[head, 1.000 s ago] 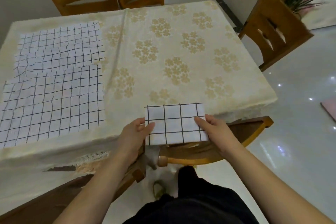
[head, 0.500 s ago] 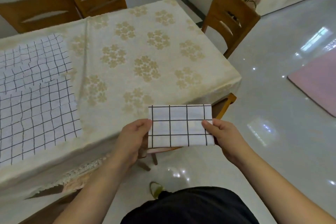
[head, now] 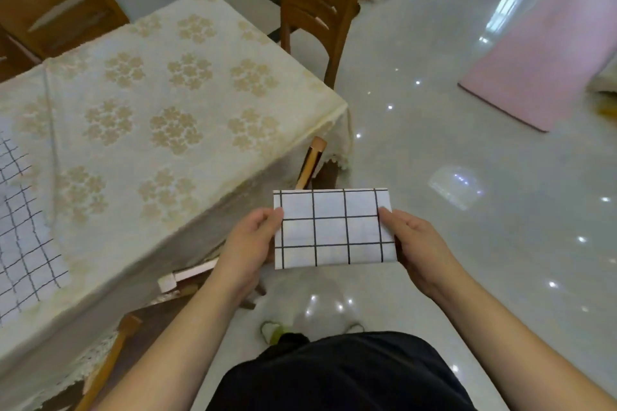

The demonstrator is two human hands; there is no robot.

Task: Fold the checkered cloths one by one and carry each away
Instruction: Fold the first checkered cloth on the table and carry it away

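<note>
Folded cloth point(head: 334, 230) flat, long axis between left hand point(head: 248, 240) and right hand point(head: 417, 243)

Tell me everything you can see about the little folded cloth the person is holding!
The folded cloth is a small white rectangle crossed by thin black lines that make a grid of squares. It looks like soft woven fabric, folded flat into neat layers with straight edges. It is held level in the air above the shiny floor, just off the table's corner. The left hand pinches its left edge and the right hand pinches its right edge, thumbs on top.
</note>
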